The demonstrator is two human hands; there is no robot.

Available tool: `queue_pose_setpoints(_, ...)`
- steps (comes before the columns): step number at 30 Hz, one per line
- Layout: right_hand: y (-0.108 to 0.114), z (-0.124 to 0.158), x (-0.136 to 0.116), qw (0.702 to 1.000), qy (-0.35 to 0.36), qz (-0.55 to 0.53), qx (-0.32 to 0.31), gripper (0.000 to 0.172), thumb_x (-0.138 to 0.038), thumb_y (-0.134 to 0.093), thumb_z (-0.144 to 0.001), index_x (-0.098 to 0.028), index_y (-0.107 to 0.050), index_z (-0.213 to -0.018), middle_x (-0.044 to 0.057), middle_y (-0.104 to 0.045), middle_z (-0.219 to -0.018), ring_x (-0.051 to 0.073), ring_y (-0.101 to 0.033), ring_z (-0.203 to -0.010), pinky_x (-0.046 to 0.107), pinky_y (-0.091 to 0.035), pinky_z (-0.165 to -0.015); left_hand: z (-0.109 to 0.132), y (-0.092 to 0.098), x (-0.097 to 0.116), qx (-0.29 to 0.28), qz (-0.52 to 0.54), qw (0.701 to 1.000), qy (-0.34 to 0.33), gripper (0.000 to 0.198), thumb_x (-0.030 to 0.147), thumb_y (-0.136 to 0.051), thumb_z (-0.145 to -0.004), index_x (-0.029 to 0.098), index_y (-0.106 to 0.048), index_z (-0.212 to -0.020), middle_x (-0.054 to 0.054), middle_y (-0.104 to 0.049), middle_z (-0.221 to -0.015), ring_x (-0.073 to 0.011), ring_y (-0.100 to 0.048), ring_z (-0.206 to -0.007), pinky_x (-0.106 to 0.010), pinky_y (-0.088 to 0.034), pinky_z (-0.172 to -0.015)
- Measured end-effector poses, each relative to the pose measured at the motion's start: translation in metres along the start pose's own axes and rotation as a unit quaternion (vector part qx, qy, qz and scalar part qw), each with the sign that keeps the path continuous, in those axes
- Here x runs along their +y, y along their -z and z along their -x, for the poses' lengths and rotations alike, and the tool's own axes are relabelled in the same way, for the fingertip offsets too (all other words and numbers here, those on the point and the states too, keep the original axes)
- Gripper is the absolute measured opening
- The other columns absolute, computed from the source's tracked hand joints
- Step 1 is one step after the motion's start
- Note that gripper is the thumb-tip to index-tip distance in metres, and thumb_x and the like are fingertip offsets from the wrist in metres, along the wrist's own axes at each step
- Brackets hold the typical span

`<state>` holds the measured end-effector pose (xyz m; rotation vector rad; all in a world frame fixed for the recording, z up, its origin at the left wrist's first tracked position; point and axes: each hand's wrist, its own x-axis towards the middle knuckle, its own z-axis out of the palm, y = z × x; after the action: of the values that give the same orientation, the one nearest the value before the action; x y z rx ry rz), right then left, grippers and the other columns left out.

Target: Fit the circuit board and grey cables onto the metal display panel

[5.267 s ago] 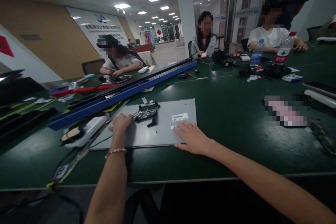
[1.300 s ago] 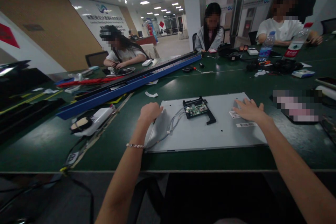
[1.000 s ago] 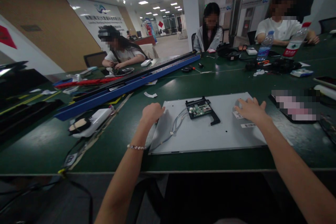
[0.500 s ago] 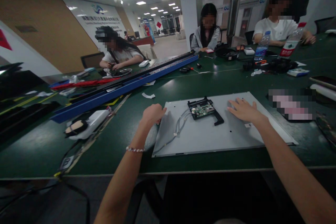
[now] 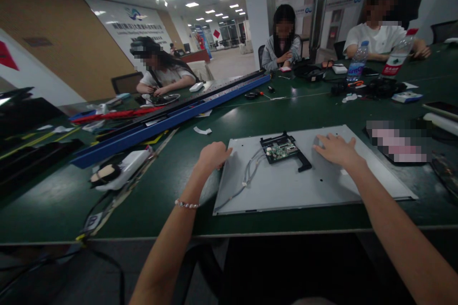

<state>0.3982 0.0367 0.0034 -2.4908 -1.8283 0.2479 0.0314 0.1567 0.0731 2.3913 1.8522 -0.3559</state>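
Observation:
A grey metal panel [image 5: 286, 190] lies flat on the green table [image 5: 171, 186] in front of me. A small green circuit board in a black bracket [image 5: 282, 148] sits on its far middle, with thin grey cables [image 5: 246, 178] trailing toward the left edge. My left hand [image 5: 213, 156] is curled on the panel's far left corner. My right hand [image 5: 334, 149] lies flat with fingers spread on the panel's right part, just right of the bracket.
A long blue rail [image 5: 168, 121] runs diagonally across the table behind the panel. A white device [image 5: 119, 171] and a thin strip lie at the left. Water bottles [image 5: 358, 66] and clutter stand far right. Three people sit across the table.
The panel has been turned and slid to the right under both hands. The circuit board now sits farther right, and my right hand covers the white labels.

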Motion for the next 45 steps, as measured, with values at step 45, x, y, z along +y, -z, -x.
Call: queue_pose_setpoints(45,0.004,-0.008,0.005,0.994,0.092,-0.056,0.015,0.059,-0.049,-0.035,-0.094,-0.024,-0.039,-0.148,0.012,-0.042,-0.152,0.039,-0.027,-0.143,0.071,-0.022,-0.107,0.013,-0.039,0.084,0.037,0.334,0.878,-0.341,0.066,0.047,-0.08,-0.061,0.02,-0.048,-0.112,-0.013,-0.051,-0.122,-0.0329,-0.049,-0.114,-0.051,-0.04,-0.097)
